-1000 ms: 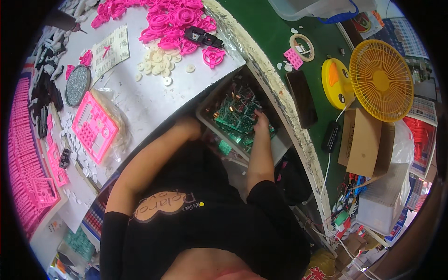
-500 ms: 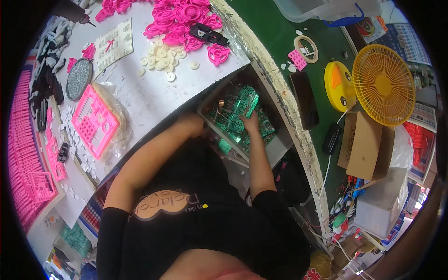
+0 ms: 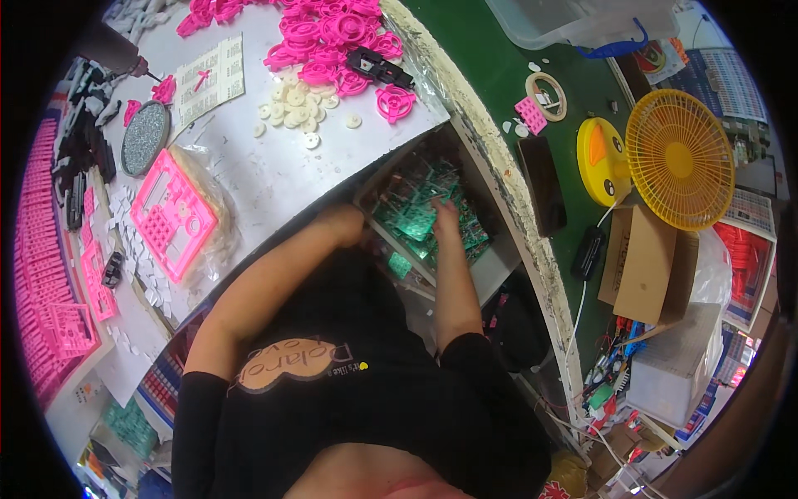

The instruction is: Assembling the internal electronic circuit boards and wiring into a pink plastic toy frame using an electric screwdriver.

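Note:
A grey plastic bin (image 3: 492, 281) full of green circuit boards (image 3: 413, 218) with thin wires sits below the table edge, in front of my body. My right hand (image 3: 447, 218) reaches into it, fingers curled and closed on a green board among the pile; the fingertips are partly hidden. At the bin's left side is my left hand (image 3: 342, 223), its fingers hidden past the bin's rim. Another green piece (image 3: 400, 265) shows low by the bin's near wall.
Left, the white table (image 3: 274, 179) bears pink plastic rings (image 3: 332, 33), pale discs (image 3: 295, 104), a bagged pink frame (image 3: 173, 218) and an electric screwdriver (image 3: 116, 54). Right, a green table (image 3: 499, 79) holds a dark phone (image 3: 542, 185), a yellow fan (image 3: 680, 158) and a cardboard box (image 3: 644, 262).
My right hand has shifted slightly down within the bin. The bright board that stood raised above its fingers is no longer upright there; boards now lie left of the hand. My left hand stays put.

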Tool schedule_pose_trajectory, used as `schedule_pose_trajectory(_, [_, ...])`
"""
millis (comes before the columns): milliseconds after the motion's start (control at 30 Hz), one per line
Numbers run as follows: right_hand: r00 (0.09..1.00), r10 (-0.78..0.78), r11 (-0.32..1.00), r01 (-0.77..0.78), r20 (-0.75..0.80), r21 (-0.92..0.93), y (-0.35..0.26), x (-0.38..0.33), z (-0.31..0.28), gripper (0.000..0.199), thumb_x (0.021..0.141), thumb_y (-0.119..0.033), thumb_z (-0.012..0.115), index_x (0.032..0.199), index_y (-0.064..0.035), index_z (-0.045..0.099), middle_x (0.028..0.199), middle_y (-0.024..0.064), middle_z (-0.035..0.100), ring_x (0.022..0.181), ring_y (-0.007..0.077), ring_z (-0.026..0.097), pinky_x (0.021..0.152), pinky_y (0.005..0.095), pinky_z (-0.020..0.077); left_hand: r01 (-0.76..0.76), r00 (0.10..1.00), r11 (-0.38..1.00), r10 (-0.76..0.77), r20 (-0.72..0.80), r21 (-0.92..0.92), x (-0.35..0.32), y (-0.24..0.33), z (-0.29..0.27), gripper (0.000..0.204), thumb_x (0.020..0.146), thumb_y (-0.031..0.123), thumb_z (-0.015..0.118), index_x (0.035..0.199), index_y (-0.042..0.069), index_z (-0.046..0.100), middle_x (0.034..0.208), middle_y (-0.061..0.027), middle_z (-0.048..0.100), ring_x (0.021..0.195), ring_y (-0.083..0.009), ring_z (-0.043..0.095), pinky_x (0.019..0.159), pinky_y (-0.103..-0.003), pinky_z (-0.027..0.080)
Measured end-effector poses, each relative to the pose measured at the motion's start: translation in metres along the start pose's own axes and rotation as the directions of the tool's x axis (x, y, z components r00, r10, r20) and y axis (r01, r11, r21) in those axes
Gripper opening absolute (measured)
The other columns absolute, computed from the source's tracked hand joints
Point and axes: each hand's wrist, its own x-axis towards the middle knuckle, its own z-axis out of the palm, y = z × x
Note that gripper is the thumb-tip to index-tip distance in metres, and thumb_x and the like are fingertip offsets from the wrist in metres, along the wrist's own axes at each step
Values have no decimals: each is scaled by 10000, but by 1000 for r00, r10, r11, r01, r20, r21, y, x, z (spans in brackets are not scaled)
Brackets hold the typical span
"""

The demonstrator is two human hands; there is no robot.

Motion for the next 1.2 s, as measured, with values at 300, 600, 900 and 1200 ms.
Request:
schedule_pose_trajectory(300, [889,40,910,-221,457,350,-3,-67,-149,266,958,-164,568,1193,-48,618,1172,83,664,1062,235,642,937,406,523,-297,914,945,238,-329,-140,-17,8,-11,312,891,302,651,1070,49,681,1047,-215,683,1013,-386,642,884,-475,508])
schedule_pose_trajectory(600, [834,-111,916,-125,541,381,-12,-74,-164,436,923,-91,570,1348,-25,504,1256,115,632,1172,250,600,989,405,487,-402,902,633,150,-405,-661,-31,1,-8,249,899,221,685,1046,21,685,853,-108,689,831,-163,655,756,-327,518])
schedule_pose_trajectory(900, [723,-116,983,-15,681,183,-47,-105,-62,448,925,-83,598,1353,-26,482,1274,103,611,1160,250,601,985,411,493,-235,962,431,-26,-272,-871,11,38,17,588,863,255,773,1301,-44,519,963,-93,689,849,-169,663,803,-291,535])
schedule_pose_trajectory(1200, [982,-63,959,108,176,-261,-54,-72,-68,290,912,-234,689,1109,-32,620,1001,119,687,812,161,669,677,285,552,106,981,-294,187,51,-950,-2,-9,-6,417,895,135,710,1264,4,566,1108,-150,702,956,-259,711,864,-417,597])
